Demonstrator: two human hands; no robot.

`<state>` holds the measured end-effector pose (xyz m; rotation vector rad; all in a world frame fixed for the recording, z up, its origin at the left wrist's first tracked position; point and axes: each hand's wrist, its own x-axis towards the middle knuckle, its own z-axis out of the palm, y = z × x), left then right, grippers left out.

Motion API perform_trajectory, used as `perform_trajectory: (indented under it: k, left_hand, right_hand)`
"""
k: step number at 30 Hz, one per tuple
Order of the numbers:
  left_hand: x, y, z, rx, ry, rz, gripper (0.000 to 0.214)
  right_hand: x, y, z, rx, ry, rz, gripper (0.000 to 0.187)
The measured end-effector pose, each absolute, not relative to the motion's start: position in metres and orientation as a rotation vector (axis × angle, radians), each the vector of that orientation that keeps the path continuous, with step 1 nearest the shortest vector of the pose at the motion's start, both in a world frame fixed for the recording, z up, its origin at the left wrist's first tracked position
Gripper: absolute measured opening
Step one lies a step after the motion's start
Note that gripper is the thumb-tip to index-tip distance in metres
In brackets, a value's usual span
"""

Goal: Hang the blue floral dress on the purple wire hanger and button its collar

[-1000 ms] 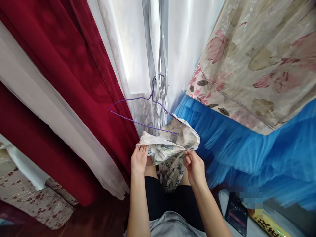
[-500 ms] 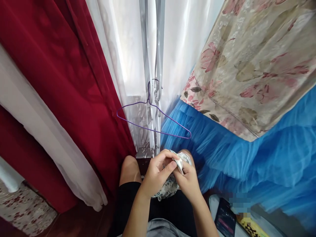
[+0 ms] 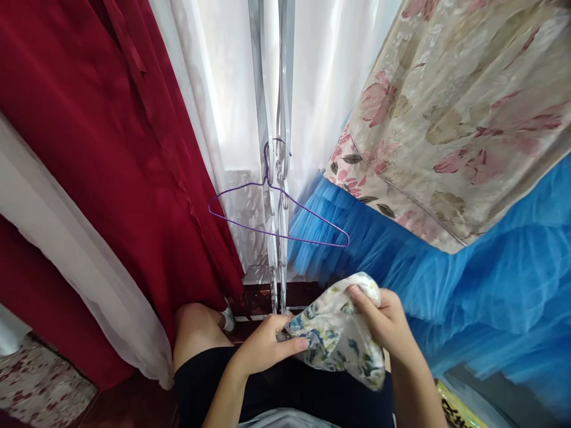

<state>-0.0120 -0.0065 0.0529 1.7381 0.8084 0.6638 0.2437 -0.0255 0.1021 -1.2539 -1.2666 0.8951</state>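
Near centre, above the person's lap: one floral-print cloth (image 3: 339, 342), white ground with blue, green and yellow motifs, bunched and tilted, lower right corner hanging. Type of garment cannot be told; folds hide much of its shape.

Left hand (image 3: 263, 351): gripping the cloth's left end, thumb over the print, other fingers mostly hidden. Right hand (image 3: 386, 324): gripping the upper right edge, thumb on top, remaining fingers partly behind the fabric.

Far centre: one purple wire hanger (image 3: 285, 236), hooked at a grey-and-white hanging strip (image 3: 279, 89) with loops; the exact point of attachment is hard to make out. Strip cut off by the top edge. Behind it, white curtain (image 3: 227, 77), overexposed in places.

Left: red curtain (image 3: 134, 178) and pale sheer panel (image 3: 75, 255), both running out of view. Near left corner: maroon-flowered fabric (image 3: 40, 374), cut off.

Right: beige fabric with pink flowers (image 3: 446, 119), overlapping blue tulle (image 3: 446, 285); upper part of each out of view.

Near right: yellow packet (image 3: 459, 407), partly hidden by the right forearm and cropped by the bottom edge. Bold black characters on it, too incomplete to read.

Near edge: black shorts (image 3: 312, 392), partly covered by cloth and arms.
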Motion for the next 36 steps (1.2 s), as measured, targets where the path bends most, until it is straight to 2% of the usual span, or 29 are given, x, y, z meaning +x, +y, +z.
perform_trajectory:
  k: [4,7,9,12,16,18,24,27,31,36]
  left_hand:
    - [-0.028,-0.003,0.062,1.944,0.948,0.791,0.029]
    - [-0.036,0.005,0.081,2.096,0.884,0.99,0.027]
    - [-0.04,0.01,0.098,2.158,0.82,1.085,0.028]
    - [-0.051,0.015,0.121,2.167,0.906,1.244,0.024]
    - [-0.083,0.02,0.141,2.043,1.147,1.293,0.023]
    - [-0.106,0.029,0.146,2.028,1.231,1.241,0.027]
    - [-0.173,0.092,0.136,2.227,1.29,0.962,0.022]
    - [-0.199,0.129,0.134,2.178,1.341,0.98,0.019]
    - [-0.217,0.169,0.165,2.22,1.417,1.108,0.019]
    - [-0.192,0.207,0.213,2.292,1.392,1.232,0.024]
  right_hand:
    - [0.275,0.017,0.13,-1.191,-1.141,0.544,0.052]
    - [0.285,0.068,0.164,-1.099,-1.226,0.469,0.055]
    - [0.278,0.101,0.187,-1.028,-1.314,0.569,0.054]
    - [0.252,0.137,0.212,-0.961,-1.435,0.909,0.048]
    - [0.223,0.154,0.219,-0.944,-1.453,1.358,0.044]
    - [0.219,0.153,0.216,-0.917,-1.453,1.464,0.041]
    - [0.223,0.145,0.222,-0.975,-1.477,1.417,0.035]
    - [0.221,0.142,0.229,-0.988,-1.528,1.38,0.034]
    - [0.223,0.142,0.233,-1.024,-1.582,1.393,0.035]
    - [0.229,0.148,0.239,-1.088,-1.568,1.508,0.036]
